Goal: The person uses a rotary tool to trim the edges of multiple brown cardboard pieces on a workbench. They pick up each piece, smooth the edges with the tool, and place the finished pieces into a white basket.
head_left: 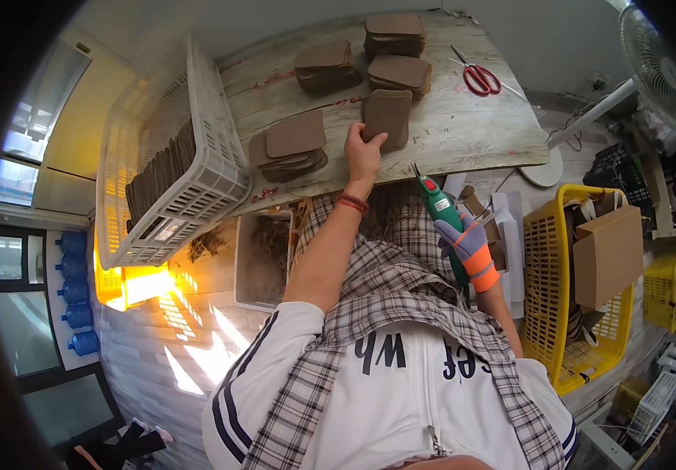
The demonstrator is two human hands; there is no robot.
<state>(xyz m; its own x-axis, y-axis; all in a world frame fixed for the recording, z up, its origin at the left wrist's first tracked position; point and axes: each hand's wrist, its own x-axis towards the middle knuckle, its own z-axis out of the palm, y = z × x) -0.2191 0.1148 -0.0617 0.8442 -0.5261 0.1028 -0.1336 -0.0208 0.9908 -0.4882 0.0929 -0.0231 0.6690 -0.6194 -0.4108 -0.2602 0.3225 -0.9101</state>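
Note:
My left hand (364,154), bare with a red bracelet at the wrist, pinches the lower left edge of a brown rounded flat piece (388,114) at the table's near side. More of the same pieces show just under it. My right hand (469,249), in a grey and orange glove, is wrapped round a pair of green electric scissors (441,207) with a red button. Their narrow tip points up toward the table edge, apart from the brown piece. To the left of my left hand lies a loose, fanned stack of brown pieces (294,135).
Further brown stacks (395,36) stand at the back of the worn table (463,129), near red-handled scissors (481,80). A white crate (220,141) full of brown pieces is at left. Right are a yellow basket (541,290), a cardboard box (608,254) and a fan (659,70).

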